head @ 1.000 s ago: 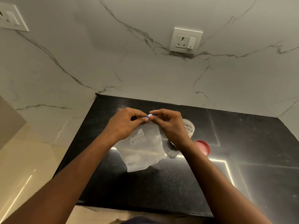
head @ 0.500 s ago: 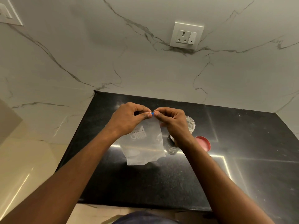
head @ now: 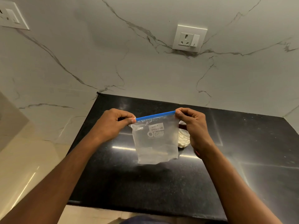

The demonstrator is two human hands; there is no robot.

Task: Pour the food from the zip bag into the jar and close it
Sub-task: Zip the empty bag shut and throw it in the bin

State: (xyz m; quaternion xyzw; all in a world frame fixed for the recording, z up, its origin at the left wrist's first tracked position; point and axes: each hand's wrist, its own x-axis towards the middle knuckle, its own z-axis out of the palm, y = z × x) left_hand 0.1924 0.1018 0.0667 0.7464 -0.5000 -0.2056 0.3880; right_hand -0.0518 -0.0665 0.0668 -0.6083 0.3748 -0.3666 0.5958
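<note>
The zip bag [head: 156,141] is held up over the black counter [head: 161,183], stretched flat betw. both hands. Its top L corner is pinched by the left hand [head: 113,124], thumb & forefinger closed on the end of the blue zip strip [head: 155,115]; the top R corner is pinched the same way by the right hand [head: 193,126]. The strip is pulled taut, tilted slightly up toward the R. The bag is clear, hangs approx. upright, and looks nearly empty w/ only a faint whitish trace near the bottom. A white label [head: 156,127] reading "MILK POWDER" is seen on it, w/ a white logo printed just below. The jar [head: 183,138] is partly hidden behind the bag's R edge and the right hand; pale contents are visible through its clear wall. Whether it is lidded cannot be told. A wall socket [head: 189,38] is set in the marble backsplash [head: 145,70] behind the counter.
</note>
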